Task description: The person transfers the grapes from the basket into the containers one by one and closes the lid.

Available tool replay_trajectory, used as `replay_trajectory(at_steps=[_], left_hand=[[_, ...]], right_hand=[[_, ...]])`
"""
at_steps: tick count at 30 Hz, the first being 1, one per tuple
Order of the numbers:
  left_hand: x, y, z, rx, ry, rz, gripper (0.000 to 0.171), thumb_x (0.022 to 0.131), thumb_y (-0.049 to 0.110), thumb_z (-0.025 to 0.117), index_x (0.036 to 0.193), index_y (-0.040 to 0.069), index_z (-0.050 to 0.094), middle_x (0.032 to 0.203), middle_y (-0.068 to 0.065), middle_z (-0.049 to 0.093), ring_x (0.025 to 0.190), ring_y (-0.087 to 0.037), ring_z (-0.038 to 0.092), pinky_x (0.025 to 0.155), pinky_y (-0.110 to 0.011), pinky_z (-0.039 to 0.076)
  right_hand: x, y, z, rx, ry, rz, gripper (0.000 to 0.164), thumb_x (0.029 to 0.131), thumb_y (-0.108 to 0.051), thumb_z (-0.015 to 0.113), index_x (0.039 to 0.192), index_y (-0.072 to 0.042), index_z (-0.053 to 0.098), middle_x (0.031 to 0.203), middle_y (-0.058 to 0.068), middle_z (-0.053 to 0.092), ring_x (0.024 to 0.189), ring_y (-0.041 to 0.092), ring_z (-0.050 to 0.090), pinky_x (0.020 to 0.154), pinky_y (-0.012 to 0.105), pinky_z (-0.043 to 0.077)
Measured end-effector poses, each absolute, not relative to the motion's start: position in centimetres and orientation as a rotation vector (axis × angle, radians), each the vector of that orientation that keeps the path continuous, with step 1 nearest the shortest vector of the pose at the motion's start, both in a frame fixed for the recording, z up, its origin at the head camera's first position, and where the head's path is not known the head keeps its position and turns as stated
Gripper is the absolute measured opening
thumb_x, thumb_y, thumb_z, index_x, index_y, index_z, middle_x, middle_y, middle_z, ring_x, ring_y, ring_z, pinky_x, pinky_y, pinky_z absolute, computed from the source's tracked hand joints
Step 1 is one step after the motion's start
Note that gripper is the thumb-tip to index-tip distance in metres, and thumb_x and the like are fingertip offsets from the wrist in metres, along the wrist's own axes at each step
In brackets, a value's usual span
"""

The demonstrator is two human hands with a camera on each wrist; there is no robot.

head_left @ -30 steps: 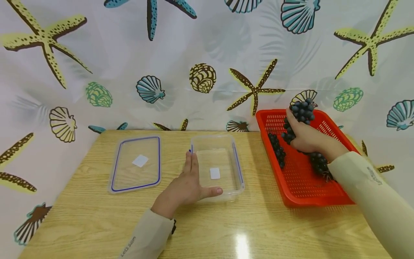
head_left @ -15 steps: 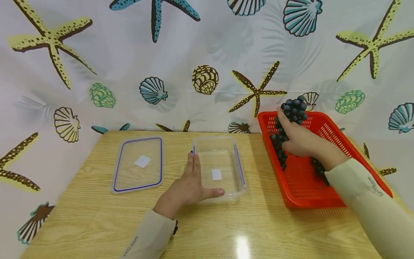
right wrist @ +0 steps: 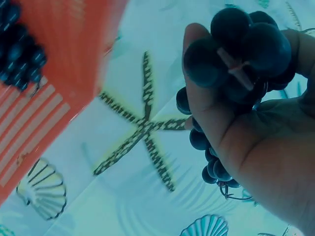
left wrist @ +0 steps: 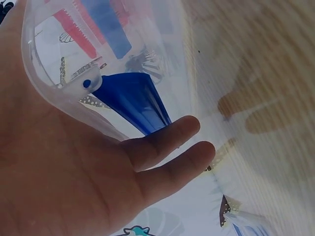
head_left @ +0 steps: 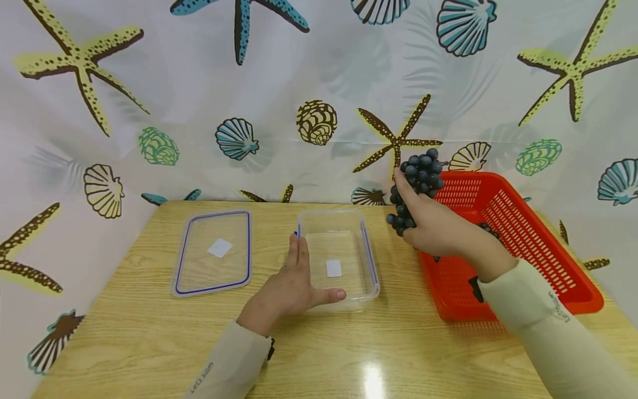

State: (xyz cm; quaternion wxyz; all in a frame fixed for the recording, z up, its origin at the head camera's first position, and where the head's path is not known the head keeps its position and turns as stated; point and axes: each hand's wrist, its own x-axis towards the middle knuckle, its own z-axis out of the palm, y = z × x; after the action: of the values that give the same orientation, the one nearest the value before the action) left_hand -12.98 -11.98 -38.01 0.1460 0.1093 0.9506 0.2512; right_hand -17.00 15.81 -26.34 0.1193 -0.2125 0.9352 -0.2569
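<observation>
My right hand (head_left: 443,227) grips a bunch of dark grapes (head_left: 422,173) in the air, over the strip between the red basket (head_left: 538,252) and the clear plastic container (head_left: 331,241). The right wrist view shows the thumb and fingers curled round the grapes (right wrist: 268,49), with a bit of stem sticking out. At the container's left side lies my left hand (head_left: 284,291), fingers straight against the wall and thumb stretched along the near rim. In the left wrist view, two fingers touch a blue clasp (left wrist: 135,101) on the container's side.
Left of the container lies its clear lid (head_left: 214,272) with a blue seal, flat on the wooden table (head_left: 319,360). More grapes (right wrist: 17,51) remain in the basket, partly hidden by the right arm in the head view. A shell-and-starfish cloth (head_left: 279,72) hangs behind.
My right hand has carried the grapes left, out from above the basket and past its left rim. The left hand stays at the container.
</observation>
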Motion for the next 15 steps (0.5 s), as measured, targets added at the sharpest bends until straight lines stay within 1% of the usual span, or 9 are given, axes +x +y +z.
replay_trajectory(at_steps=[3, 6, 9, 11, 13, 15], left_hand=[[-13.1, -12.0, -38.1, 0.307, 2.737, 0.730, 0.134, 0.080, 0.076, 0.066, 0.158, 0.003, -0.013, 0.163, -0.018, -0.024, 0.143, -0.048, 0.027, 0.096, -0.051, 0.049], [-13.2, -12.0, -38.1, 0.308, 2.712, 0.764, 0.133, 0.081, 0.075, 0.067, 0.157, 0.004, -0.016, 0.161, -0.017, -0.028, 0.145, -0.050, 0.019, 0.104, -0.055, 0.042], [-13.3, -12.3, -38.2, 0.319, 2.657, 0.831, 0.133, 0.082, 0.072, 0.069, 0.156, 0.009, -0.022, 0.159, -0.013, -0.034, 0.147, -0.049, 0.011, 0.109, -0.057, 0.034], [-13.4, -12.6, -38.1, 0.328, 2.617, 0.882, 0.134, 0.082, 0.070, 0.071, 0.154, 0.011, -0.025, 0.158, -0.010, -0.037, 0.148, -0.047, 0.004, 0.112, -0.057, 0.029], [-13.4, -12.9, -38.1, 0.343, 2.584, 0.921, 0.135, 0.082, 0.066, 0.073, 0.154, 0.011, -0.026, 0.157, -0.009, -0.038, 0.149, -0.044, -0.001, 0.114, -0.057, 0.025], [-13.5, -13.2, -38.0, 0.357, 2.562, 0.945, 0.135, 0.082, 0.063, 0.076, 0.154, 0.011, -0.026, 0.158, -0.009, -0.037, 0.149, -0.041, -0.005, 0.115, -0.056, 0.023]], right_hand=[[-16.6, 14.6, -26.8, -0.604, 2.739, -0.782, 0.108, 0.091, -0.002, 0.058, 0.159, -0.033, -0.020, 0.140, 0.027, 0.040, 0.060, 0.024, 0.048, 0.057, 0.036, 0.046], [-16.2, 13.5, -27.4, -0.627, 2.740, -0.809, 0.106, 0.092, -0.004, 0.058, 0.159, -0.033, -0.019, 0.150, 0.030, 0.033, 0.063, 0.024, 0.052, 0.058, 0.036, 0.046], [-15.7, 12.3, -27.8, -0.636, 2.721, -0.844, 0.104, 0.094, -0.007, 0.057, 0.159, -0.034, -0.019, 0.160, 0.028, 0.020, 0.063, 0.023, 0.056, 0.057, 0.036, 0.047], [-15.4, 11.5, -27.9, -0.635, 2.714, -0.860, 0.104, 0.094, -0.008, 0.057, 0.158, -0.036, -0.020, 0.161, 0.027, 0.018, 0.057, 0.021, 0.055, 0.054, 0.034, 0.046], [-15.2, 10.7, -27.9, -0.628, 2.720, -0.860, 0.105, 0.094, -0.009, 0.058, 0.158, -0.038, -0.020, 0.161, 0.026, 0.019, 0.053, 0.020, 0.054, 0.052, 0.033, 0.045], [-15.0, 10.0, -28.0, -0.626, 2.715, -0.855, 0.105, 0.094, -0.009, 0.059, 0.158, -0.039, -0.019, 0.161, 0.029, 0.017, 0.052, 0.020, 0.052, 0.050, 0.033, 0.045]])
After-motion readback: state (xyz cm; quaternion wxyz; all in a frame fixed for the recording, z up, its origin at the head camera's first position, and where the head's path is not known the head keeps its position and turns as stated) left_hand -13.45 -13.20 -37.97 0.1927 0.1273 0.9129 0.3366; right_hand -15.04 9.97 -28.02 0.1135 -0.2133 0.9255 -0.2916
